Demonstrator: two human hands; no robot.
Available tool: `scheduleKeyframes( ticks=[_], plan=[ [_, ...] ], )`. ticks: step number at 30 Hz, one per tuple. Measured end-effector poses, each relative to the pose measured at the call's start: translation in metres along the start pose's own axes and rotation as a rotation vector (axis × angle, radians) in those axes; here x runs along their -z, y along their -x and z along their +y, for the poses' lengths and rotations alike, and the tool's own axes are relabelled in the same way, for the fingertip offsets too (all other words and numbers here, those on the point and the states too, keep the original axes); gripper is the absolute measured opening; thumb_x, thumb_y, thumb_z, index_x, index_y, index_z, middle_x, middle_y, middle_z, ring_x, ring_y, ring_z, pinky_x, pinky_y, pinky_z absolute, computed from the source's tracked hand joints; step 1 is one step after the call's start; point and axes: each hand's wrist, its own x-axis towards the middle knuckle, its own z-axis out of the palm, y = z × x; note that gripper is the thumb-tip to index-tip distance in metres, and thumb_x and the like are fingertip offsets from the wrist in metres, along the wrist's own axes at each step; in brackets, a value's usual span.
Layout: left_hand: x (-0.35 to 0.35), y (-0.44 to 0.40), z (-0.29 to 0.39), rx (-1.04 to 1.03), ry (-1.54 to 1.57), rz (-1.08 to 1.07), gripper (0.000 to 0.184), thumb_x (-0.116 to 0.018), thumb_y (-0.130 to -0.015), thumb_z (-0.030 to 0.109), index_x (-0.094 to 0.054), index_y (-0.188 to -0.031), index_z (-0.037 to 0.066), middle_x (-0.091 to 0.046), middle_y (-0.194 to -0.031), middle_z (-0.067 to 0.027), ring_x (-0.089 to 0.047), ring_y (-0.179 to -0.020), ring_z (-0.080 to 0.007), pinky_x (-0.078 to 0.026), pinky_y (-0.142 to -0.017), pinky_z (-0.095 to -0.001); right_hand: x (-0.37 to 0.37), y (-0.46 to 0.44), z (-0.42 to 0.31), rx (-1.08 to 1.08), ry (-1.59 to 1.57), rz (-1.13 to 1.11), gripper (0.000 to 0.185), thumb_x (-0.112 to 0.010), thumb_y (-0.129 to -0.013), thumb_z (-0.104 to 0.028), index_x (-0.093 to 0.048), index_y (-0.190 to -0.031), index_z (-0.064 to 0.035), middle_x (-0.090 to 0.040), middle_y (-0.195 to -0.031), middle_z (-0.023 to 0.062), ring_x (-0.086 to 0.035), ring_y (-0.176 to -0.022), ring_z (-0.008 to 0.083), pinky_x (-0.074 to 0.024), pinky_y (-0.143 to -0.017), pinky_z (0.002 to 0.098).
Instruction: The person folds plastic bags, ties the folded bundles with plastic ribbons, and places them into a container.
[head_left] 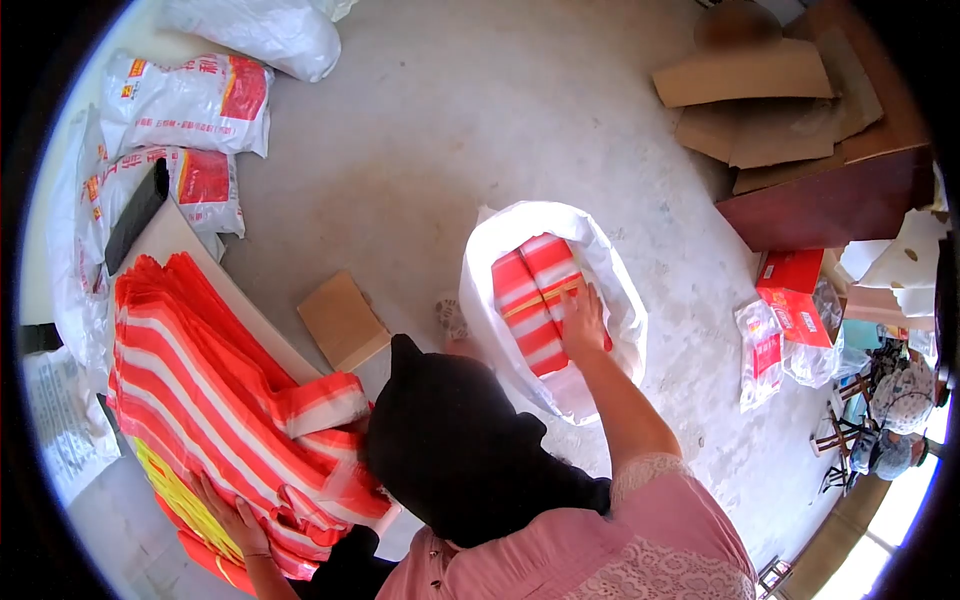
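My right hand (584, 324) reaches into an upright white woven sack (622, 270). Its fingers lie outstretched on folded red-and-white striped bundles (520, 290), which sit side by side inside. At the lower left, my left hand (232, 522) rests flat, fingers apart, on a large spread pile of red-and-white striped plastic bags (190, 370). Yellow bands or print (165, 480) show along the pile's lower left edge. Between the pile and the sack, black cloth (460, 440) covers part of the view. The sack's bottom is hidden.
Filled white plastic sacks (190, 100) are stacked at upper left. A cardboard piece (343, 318) lies on the concrete floor beside the pile. Upper right holds a dark red cabinet (825, 200) with flattened cardboard (750, 85). Red packaging (795, 290) and clear plastic lie below it.
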Motion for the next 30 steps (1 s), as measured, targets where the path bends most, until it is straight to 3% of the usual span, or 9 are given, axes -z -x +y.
scheduleKeyframes(
  ticks=[1, 7, 16, 19, 22, 30],
  plan=[
    [0.0, 0.0, -0.001, 0.0, -0.003, 0.0, 0.087, -0.034, -0.102, 0.074, -0.03, -0.166, 0.014, -0.024, -0.174, -0.0152, -0.021, -0.16, -0.039, -0.022, -0.127, -0.056, 0.008, 0.008, -0.009, 0.011, -0.049, -0.059, 0.063, -0.058, -0.095, -0.004, -0.05, -0.155, -0.0208, -0.021, -0.17, 0.0202, -0.019, -0.158, 0.0432, -0.0228, -0.128, 0.0547],
    [0.0, -0.002, -0.001, -0.015, -0.001, 0.008, 0.087, -0.034, -0.102, 0.074, -0.03, -0.166, 0.015, -0.024, -0.174, -0.0148, -0.022, -0.16, -0.0389, -0.022, -0.127, -0.0567, 0.029, 0.018, -0.022, 0.015, 0.149, -0.269, 0.071, -0.062, -0.095, -0.008, -0.04, -0.162, -0.0213, -0.009, -0.174, 0.0201, -0.007, -0.161, 0.0445, -0.0191, -0.128, 0.0567],
    [0.0, 0.0, 0.0, 0.003, 0.019, 0.007, 0.089, -0.035, -0.101, 0.076, -0.03, -0.166, 0.016, -0.024, -0.174, -0.0149, -0.021, -0.16, -0.0392, -0.022, -0.127, -0.057, -0.008, 0.002, 0.01, 0.079, 0.116, -0.231, 0.077, -0.065, -0.094, -0.009, -0.035, -0.164, -0.0227, -0.008, -0.175, 0.0196, -0.012, -0.161, 0.0446, -0.0213, -0.128, 0.0576],
    [0.004, -0.002, 0.004, 0.004, 0.008, -0.004, 0.09, -0.035, -0.1, 0.077, -0.029, -0.166, 0.016, -0.024, -0.174, -0.0149, -0.021, -0.16, -0.039, -0.021, -0.128, -0.0564, -0.01, 0.02, 0.0, 0.094, 0.165, -0.069, 0.077, -0.066, -0.094, -0.01, -0.036, -0.164, -0.0228, -0.007, -0.175, 0.0193, -0.008, -0.161, 0.0443, -0.0193, -0.128, 0.0587],
    [0.0, 0.0, 0.002, 0.011, 0.01, 0.004, 0.09, -0.036, -0.1, 0.077, -0.029, -0.166, 0.016, -0.024, -0.174, -0.0146, -0.021, -0.16, -0.0389, -0.021, -0.128, -0.0562, 0.024, 0.043, -0.024, -0.16, -0.014, -0.289, 0.078, -0.067, -0.093, -0.01, -0.036, -0.163, -0.0226, -0.005, -0.175, 0.0196, -0.005, -0.161, 0.0438, -0.0164, -0.128, 0.0601],
    [-0.001, -0.001, 0.003, 0.008, 0.068, 0.024, 0.086, -0.039, -0.101, 0.074, -0.031, -0.165, 0.017, -0.026, -0.173, -0.0139, -0.023, -0.159, -0.0378, -0.024, -0.127, -0.0583, 0.0, 0.046, -0.002, -0.249, -0.107, -0.305, 0.083, -0.069, -0.094, -0.017, -0.03, -0.166, -0.0242, -0.005, -0.175, 0.0202, -0.006, -0.161, 0.043, -0.0144, -0.129, 0.0597]
  ],
)
